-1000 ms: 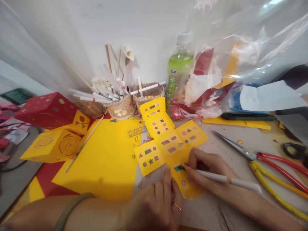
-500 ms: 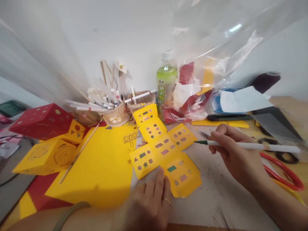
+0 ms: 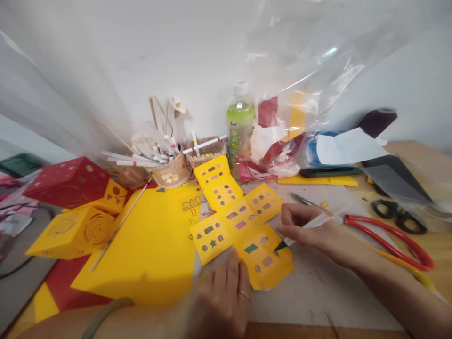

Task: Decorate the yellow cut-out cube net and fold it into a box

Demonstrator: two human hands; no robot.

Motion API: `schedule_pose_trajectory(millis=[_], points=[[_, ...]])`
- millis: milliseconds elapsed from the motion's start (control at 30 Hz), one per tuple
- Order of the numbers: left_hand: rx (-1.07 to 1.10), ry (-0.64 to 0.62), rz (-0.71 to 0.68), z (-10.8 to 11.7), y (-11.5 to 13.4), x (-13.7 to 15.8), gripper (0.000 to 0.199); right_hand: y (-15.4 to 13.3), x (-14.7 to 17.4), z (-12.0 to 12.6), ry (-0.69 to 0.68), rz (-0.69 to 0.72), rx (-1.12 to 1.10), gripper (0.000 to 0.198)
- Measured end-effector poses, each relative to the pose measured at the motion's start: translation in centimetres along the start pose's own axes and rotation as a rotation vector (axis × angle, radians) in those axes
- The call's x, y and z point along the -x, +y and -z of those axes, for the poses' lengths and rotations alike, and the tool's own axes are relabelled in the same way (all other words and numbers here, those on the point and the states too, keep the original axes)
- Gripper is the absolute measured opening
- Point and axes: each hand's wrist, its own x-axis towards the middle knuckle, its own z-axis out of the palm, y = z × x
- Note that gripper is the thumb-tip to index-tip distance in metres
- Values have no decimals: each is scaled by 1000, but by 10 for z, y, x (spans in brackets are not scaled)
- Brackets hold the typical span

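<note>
A yellow cross-shaped paper cutout [image 3: 243,209] lies unfolded on the grey work surface, with several small shapes in its panels, some green and some pinkish. My left hand [image 3: 224,287] rests flat at its lower edge, fingertips touching the paper, fingers stretched out; a ring is on one finger. My right hand [image 3: 307,226] is closed around a white marker [image 3: 318,220]. The marker's green tip is at a shape near the right side of the lowest panel; whether it touches the paper I cannot tell.
Red-handled scissors [image 3: 388,240] lie right of my right hand, near black-handled scissors [image 3: 399,216]. Behind stand a green drink bottle [image 3: 240,127] and a basket of markers [image 3: 173,172]. A yellow sheet [image 3: 141,254], a wooden stick and paper boxes [image 3: 70,230] are at left.
My right hand has moved left and down with the marker, bringing its tip from beside the right panel to the lowest panel. My left hand stays in place.
</note>
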Motion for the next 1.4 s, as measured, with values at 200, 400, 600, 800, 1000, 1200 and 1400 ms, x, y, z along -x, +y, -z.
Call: schedule_pose_trajectory(millis=[200,400,600,800,1000,1200,1400], points=[[-35,40,9,-2,5,-3,20,9,0,1,-99,-73,105,29],[-48,31,-2,-2,7,-4,21,10,1,-1,-70,-3,98,29],[-51,30,-43,-3,6,-3,19,15,8,-4,-89,21,65,31],[-61,22,-48,-2,5,-4,18,19,11,-5,-28,52,81,30],[-47,34,-46,-1,3,-7,20,25,11,-6,-37,79,119,28],[-46,22,-28,-3,5,-5,19,22,10,-7,-18,68,163,30],[-49,37,-5,-2,5,-7,21,23,11,-6,-13,73,122,28]])
